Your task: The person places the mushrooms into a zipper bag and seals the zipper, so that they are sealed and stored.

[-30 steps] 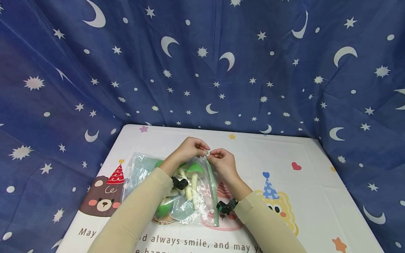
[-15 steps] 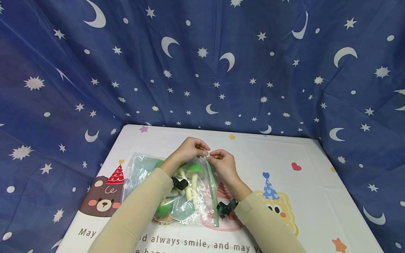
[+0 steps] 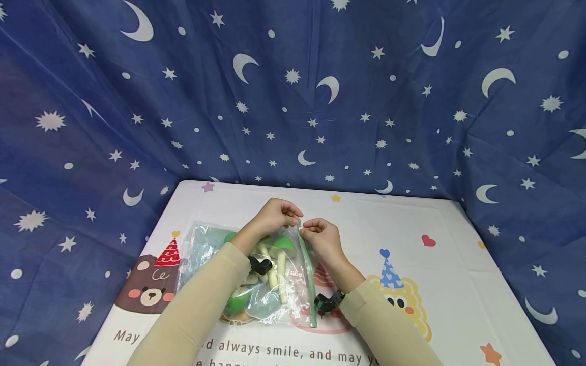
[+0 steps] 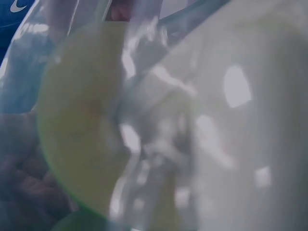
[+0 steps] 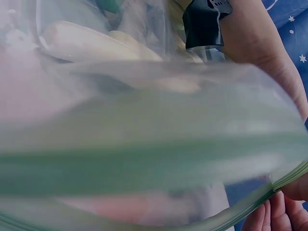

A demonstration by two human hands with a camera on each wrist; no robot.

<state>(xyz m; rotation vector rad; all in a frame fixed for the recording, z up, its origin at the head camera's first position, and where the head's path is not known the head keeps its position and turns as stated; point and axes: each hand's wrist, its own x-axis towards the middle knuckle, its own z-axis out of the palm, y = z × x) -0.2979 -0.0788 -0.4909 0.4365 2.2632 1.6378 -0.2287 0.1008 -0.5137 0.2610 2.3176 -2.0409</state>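
A clear zip bag (image 3: pixel 295 284) lies on the table, its green zip strip (image 3: pixel 313 305) running along the right side. Several toy mushrooms (image 3: pixel 282 245) with green caps and pale stems show through the plastic. My left hand (image 3: pixel 276 213) pinches the far end of the strip; its fingers (image 5: pixel 276 214) also appear at the lower right in the right wrist view. Thumb and forefinger of my right hand (image 3: pixel 326 238) pinch the strip just beside it. Two green edges stand apart in the right wrist view. Plastic and a blurred pale mushroom (image 4: pixel 82 120) fill the left wrist view.
The white table cover (image 3: pixel 384 229) has printed animals, stars and lettering. Behind it and at both sides hangs a blue curtain (image 3: pixel 293 127) with moons and stars. A black wrist device (image 3: pixel 327 301) sits at the right wrist, close to the strip.
My right hand has shifted very slightly toward me along the strip. The left hand and the bag stay practically in place.
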